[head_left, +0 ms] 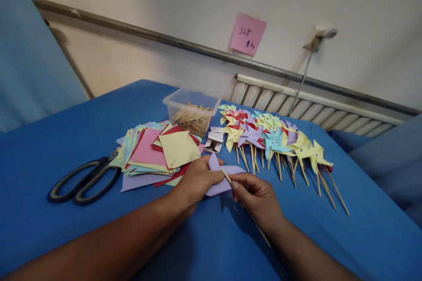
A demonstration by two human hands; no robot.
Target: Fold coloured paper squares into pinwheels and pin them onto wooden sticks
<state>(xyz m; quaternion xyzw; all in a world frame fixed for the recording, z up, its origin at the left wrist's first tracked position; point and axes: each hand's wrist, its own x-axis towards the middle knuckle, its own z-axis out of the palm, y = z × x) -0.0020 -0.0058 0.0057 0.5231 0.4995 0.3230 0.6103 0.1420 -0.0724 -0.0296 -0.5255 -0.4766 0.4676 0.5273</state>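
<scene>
A lilac paper pinwheel [219, 189] is pinched in my left hand [197, 178], its folded blades standing out around the fingers. My right hand [255, 195] grips a thin wooden stick [260, 230] close to its upper end. That end rests against the middle of the pinwheel, while the rest of the stick slants down to the right below my palm. Whether a pin joins the two is hidden by my fingers. Just beyond my hands lies a small open white box [213, 139], and a stack of coloured paper squares [148, 149] is at the left.
Large dark-handled scissors [87, 180] lie left of the paper stack. A clear plastic tub [194, 112] holds many sticks. Several finished pinwheels [273, 140] are heaped on the right of the blue-covered table [82, 237]. Behind are a radiator [283, 99] and a pink note [248, 34].
</scene>
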